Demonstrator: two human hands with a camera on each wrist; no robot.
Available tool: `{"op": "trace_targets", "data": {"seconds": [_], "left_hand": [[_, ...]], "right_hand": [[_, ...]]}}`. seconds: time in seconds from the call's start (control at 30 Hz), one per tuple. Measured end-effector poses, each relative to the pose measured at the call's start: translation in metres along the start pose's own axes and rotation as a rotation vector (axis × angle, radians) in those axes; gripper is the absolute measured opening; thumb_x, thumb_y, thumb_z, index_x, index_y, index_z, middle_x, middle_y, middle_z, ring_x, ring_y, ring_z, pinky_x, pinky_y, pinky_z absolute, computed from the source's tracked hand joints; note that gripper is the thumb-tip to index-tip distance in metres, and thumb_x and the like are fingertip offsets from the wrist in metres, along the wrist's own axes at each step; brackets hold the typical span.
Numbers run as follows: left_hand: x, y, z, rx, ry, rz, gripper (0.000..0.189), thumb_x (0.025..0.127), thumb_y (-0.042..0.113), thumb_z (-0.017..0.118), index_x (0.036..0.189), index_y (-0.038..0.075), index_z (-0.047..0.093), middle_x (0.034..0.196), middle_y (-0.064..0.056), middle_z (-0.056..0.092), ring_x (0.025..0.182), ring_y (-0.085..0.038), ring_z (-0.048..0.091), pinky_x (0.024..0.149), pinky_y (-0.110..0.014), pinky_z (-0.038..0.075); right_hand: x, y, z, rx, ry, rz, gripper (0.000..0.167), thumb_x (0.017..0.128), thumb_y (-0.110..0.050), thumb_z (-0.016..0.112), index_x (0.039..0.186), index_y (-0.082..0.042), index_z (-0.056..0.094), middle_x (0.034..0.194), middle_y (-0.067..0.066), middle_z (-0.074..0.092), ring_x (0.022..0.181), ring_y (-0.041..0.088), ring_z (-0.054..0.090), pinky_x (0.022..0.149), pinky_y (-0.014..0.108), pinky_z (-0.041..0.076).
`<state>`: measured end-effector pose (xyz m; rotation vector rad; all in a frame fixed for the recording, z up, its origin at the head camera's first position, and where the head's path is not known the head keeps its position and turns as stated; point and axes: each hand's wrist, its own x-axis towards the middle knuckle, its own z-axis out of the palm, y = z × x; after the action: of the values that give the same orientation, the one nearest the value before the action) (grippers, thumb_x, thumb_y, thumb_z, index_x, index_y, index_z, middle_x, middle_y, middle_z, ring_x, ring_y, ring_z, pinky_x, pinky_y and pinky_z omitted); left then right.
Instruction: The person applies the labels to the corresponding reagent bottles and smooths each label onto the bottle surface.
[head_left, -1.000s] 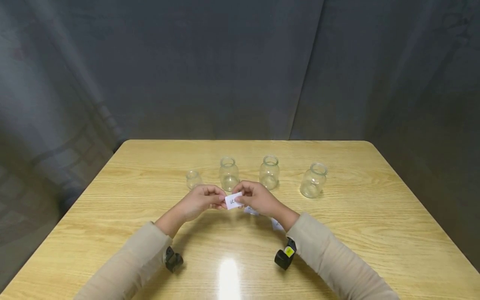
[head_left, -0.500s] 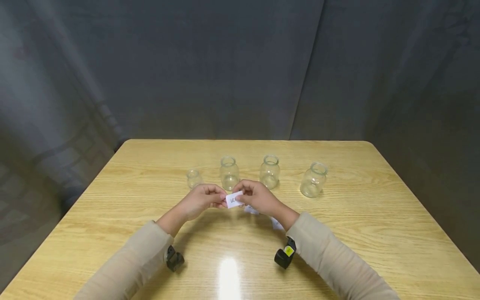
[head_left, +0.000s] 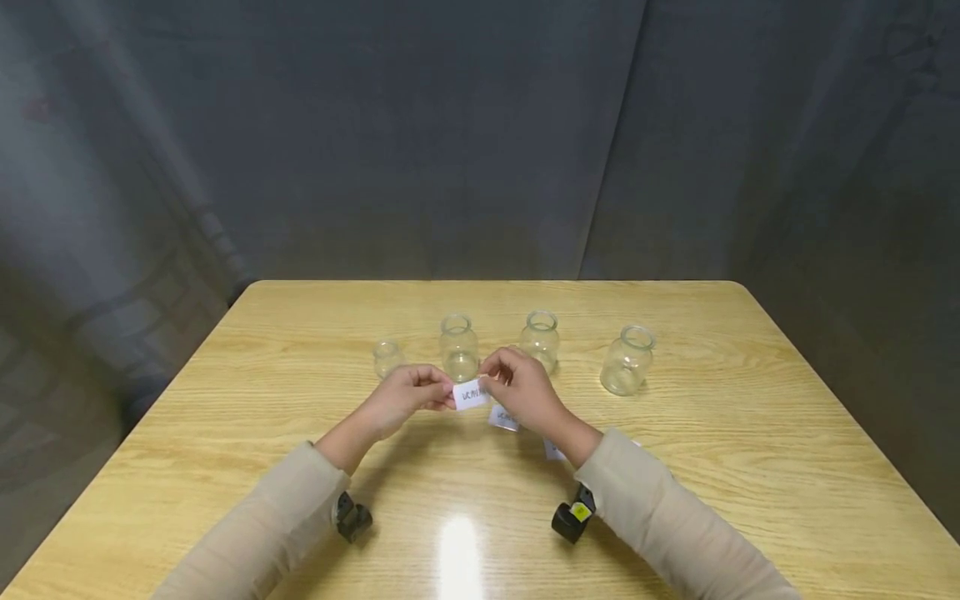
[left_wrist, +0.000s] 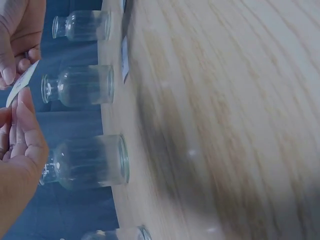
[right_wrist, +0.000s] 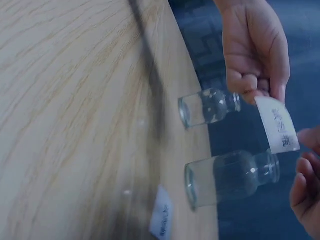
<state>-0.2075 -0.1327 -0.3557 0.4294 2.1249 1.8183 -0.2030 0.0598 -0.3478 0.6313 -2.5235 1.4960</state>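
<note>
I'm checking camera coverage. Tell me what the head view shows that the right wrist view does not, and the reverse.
Only the head view shows all four glass jars in a row, including the far-right jar, both sleeves, and the whole table.

Only the right wrist view shows the handwriting on the paper slip close up, though it is not legible.

Both show the left hand and right hand holding the slip between them above the table, and another slip on the table.
</note>
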Motion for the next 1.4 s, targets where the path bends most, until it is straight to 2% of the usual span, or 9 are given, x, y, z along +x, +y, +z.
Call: {"op": "trace_targets", "data": {"seconds": [0.13,0.3,0.53,0.67,0.93,1.17,1.4], "left_hand": [[-0.001,0.005,0.002,0.016,-0.002,0.002,0.020,0.086,0.005,0.050,0.095,-0.012,0.053,0.085,-0.014,0.059,0.078,-0.020,0.059,0.077,-0.037,0.047],[-0.003,0.011,0.004,0.021,-0.021,0.020,0.022,0.086,0.008,0.052,0.096,-0.011,0.053,0.088,-0.014,0.060,0.080,-0.021,0.059,0.078,-0.038,0.047],[-0.005,0.014,0.005,-0.016,-0.061,0.021,0.024,0.085,0.011,0.053,0.096,-0.011,0.053,0.086,-0.013,0.060,0.080,-0.021,0.058,0.077,-0.038,0.047],[-0.006,0.013,0.006,-0.073,-0.100,0.026,0.023,0.085,0.008,0.053,0.095,-0.012,0.052,0.085,-0.012,0.059,0.079,-0.020,0.058,0.077,-0.037,0.047],[-0.008,0.013,0.006,-0.162,-0.134,0.030,0.018,0.084,0.002,0.050,0.095,-0.013,0.051,0.082,-0.007,0.060,0.077,-0.016,0.058,0.075,-0.033,0.047],[-0.009,0.013,0.006,-0.183,-0.135,0.022,0.016,0.084,0.000,0.050,0.094,-0.012,0.052,0.082,-0.007,0.060,0.077,-0.016,0.058,0.075,-0.032,0.047],[-0.008,0.009,0.006,-0.177,-0.135,0.016,0.017,0.084,0.001,0.051,0.094,-0.012,0.052,0.083,-0.007,0.060,0.078,-0.016,0.058,0.077,-0.035,0.046]], "right_hand": [[-0.002,-0.009,-0.001,-0.012,-0.043,-0.036,0.008,0.077,-0.003,0.063,0.084,-0.004,0.060,0.065,-0.002,0.049,0.055,0.011,0.041,0.046,0.021,0.036],[-0.003,-0.014,0.000,-0.006,-0.130,0.002,0.010,0.081,-0.009,0.060,0.087,-0.002,0.060,0.058,0.001,0.050,0.047,0.008,0.039,0.040,0.018,0.034],[0.001,-0.011,-0.004,0.158,-0.213,0.066,0.007,0.083,-0.007,0.056,0.082,0.000,0.058,0.059,0.005,0.048,0.049,0.013,0.043,0.044,0.022,0.040],[0.001,-0.008,-0.004,0.198,-0.253,0.072,0.007,0.083,-0.006,0.055,0.083,0.001,0.058,0.058,0.003,0.047,0.050,0.012,0.044,0.047,0.029,0.044],[0.000,-0.008,-0.003,0.225,-0.271,0.070,0.006,0.083,-0.004,0.054,0.082,0.001,0.057,0.059,0.002,0.047,0.052,0.011,0.044,0.051,0.040,0.046],[-0.001,-0.006,-0.003,0.223,-0.272,0.071,0.005,0.083,-0.003,0.054,0.082,0.001,0.057,0.059,0.002,0.047,0.051,0.011,0.044,0.048,0.026,0.044],[-0.002,-0.003,0.000,0.224,-0.269,0.081,0.005,0.083,-0.002,0.054,0.081,0.001,0.057,0.060,0.003,0.048,0.051,0.011,0.045,0.051,0.041,0.046]]}}
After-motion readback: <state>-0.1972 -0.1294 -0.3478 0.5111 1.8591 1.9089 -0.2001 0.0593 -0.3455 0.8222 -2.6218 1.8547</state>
